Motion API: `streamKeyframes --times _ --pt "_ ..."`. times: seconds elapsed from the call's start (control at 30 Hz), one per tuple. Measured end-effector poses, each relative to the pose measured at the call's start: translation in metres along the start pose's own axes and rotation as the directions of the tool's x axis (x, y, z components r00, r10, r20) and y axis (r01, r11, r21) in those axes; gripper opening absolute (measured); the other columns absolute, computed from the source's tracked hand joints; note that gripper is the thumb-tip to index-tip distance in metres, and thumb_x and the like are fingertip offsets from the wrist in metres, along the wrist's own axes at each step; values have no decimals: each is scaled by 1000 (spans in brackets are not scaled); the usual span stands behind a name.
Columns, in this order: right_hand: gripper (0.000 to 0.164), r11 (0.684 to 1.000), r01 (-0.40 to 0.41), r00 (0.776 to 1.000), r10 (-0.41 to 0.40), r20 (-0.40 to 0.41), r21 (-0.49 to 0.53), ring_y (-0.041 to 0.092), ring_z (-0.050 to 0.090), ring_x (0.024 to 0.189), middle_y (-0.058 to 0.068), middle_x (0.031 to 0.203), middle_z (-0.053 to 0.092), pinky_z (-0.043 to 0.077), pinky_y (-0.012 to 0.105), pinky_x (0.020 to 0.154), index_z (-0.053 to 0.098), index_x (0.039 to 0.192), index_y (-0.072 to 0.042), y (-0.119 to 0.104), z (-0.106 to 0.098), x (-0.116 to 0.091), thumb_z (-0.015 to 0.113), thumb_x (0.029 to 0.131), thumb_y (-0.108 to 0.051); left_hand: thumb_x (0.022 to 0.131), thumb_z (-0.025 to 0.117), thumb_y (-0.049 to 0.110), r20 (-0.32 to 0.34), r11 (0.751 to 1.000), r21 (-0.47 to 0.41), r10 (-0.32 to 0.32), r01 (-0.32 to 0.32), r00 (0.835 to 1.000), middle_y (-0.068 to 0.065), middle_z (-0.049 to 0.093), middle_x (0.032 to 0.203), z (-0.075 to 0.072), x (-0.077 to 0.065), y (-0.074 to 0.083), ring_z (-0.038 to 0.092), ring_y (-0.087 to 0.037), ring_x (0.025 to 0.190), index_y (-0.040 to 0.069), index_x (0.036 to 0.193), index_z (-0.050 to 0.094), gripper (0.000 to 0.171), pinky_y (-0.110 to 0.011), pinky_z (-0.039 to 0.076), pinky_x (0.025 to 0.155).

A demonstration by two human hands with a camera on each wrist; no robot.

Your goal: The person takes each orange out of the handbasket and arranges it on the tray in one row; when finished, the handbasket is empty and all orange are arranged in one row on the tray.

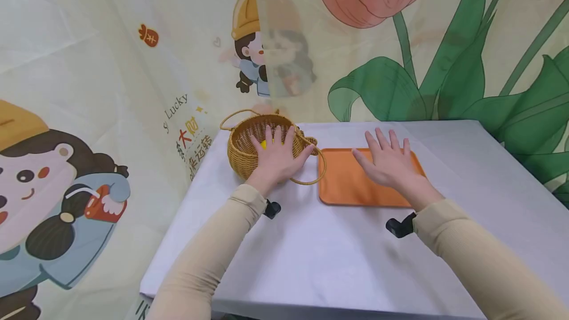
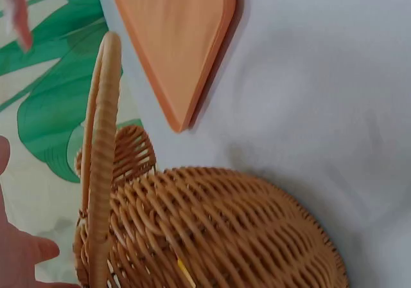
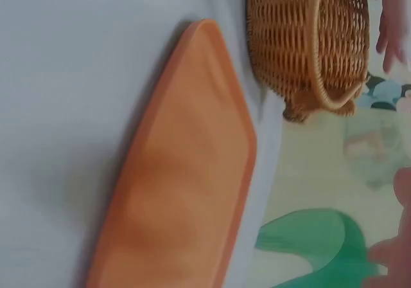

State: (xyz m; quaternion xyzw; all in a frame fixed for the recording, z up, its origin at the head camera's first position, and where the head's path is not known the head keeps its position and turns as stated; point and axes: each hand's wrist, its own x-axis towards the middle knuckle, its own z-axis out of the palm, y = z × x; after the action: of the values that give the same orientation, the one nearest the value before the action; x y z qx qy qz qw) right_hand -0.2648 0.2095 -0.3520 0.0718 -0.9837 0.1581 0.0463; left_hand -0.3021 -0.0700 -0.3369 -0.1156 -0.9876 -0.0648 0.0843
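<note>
Both hands are up in the head view, fingers splayed wide. The left hand [image 1: 279, 159] is just left of centre, in front of the basket [image 1: 242, 159] as the camera sees it, and covers part of it. Can't tell from this angle whether it's touching the wicker. The right hand [image 1: 388, 162] is right of centre, held above the tray [image 1: 342, 181] and apart from it, palm side down.

The basket sits upright left of centre, near the far edge of the table [image 1: 311, 260]. Something yellow [image 1: 264, 143] peeks out between the left fingers, inside the basket, but too little shows to say what it is. One loop handle [image 1: 321, 174] hangs out on the basket's right side and overlaps the tray's left edge in the picture. The tray is orange, lying flat just right of the basket.

In the left wrist view the basket fills the bottom middle, with the tray at the top and a few fingers along the left edge. In the right wrist view the tray runs from upper middle down to the bottom, basket upper right.

Backdrop's a printed curtain [image 1: 293, 23]: big tulip upper right, cartoon figure lower left.
</note>
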Motion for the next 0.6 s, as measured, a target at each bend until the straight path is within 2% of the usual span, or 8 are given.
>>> streamKeyframes --times 0.13,0.27,0.43,0.6 --pt "89 999 -46 999 45 14 28 57 -6 149 29 166 8 -13 72 112 19 162 0 22 8 -8 28 104 -66 95 17 81 15 999 -5 -44 44 999 -18 22 166 -6 6 -8 4 -44 154 16 164 25 94 -75 -3 113" --pt "90 994 -94 995 92 41 47 61 -3 146 32 164 12 -10 75 111 23 160 4 49 18 -18 27 104 -66 97 14 78 18 995 5 -97 97 995 -19 30 162 -12 14 -18 15 -44 152 12 160 31 93 -75 9 113" --pt "82 990 -111 993 108 40 85 66 7 141 35 160 20 3 80 109 31 155 7 84 30 -34 31 106 -59 100 20 74 15 990 -20 -142 142 990 -22 41 153 -23 21 -32 32 -44 143 6 153 40 90 -71 23 111" --pt "73 984 -136 991 133 30 117 66 16 139 37 157 26 11 77 110 37 153 7 110 44 -52 39 108 -50 100 24 73 31 983 -43 -179 180 983 -23 44 150 -31 28 -45 39 -45 138 3 151 43 89 -68 31 108"
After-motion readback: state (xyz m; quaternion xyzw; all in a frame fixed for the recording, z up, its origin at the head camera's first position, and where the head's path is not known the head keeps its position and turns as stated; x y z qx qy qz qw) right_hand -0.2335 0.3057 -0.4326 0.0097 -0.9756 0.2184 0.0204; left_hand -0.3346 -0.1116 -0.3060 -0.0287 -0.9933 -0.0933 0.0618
